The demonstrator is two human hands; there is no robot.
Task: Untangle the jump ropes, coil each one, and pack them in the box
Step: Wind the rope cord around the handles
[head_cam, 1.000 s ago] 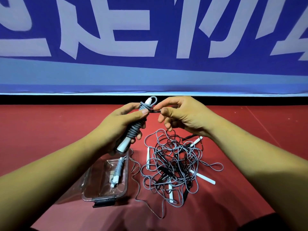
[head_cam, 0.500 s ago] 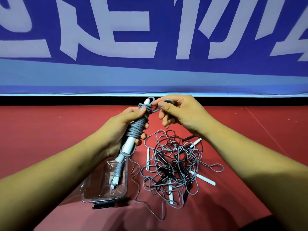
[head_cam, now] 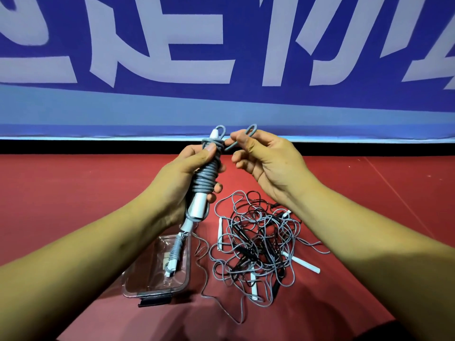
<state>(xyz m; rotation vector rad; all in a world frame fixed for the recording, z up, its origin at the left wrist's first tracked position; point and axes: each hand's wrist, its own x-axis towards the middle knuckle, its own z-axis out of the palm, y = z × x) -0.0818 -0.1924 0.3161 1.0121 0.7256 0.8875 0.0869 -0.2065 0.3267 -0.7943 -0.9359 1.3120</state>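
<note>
My left hand [head_cam: 187, 175] grips a grey jump rope coiled round its white handles [head_cam: 206, 178], held upright above the floor. My right hand [head_cam: 266, 158] pinches the rope's free end, a small grey loop [head_cam: 250, 131] sticking up beside the bundle's top. Below lies a clear plastic box [head_cam: 138, 284] holding one coiled grey rope [head_cam: 176, 252]. To its right sits a tangled pile of grey and black ropes [head_cam: 258, 244] with white handles poking out.
The floor is a red mat [head_cam: 73, 193]. A blue banner with large white characters [head_cam: 221, 57] stands along its far edge. A loose grey strand [head_cam: 221, 306] trails from the pile toward me.
My right hand has drawn the rope end up and to the right of the bundle's top, so a small loop now shows above its fingers. The bundle has tilted slightly more upright.
</note>
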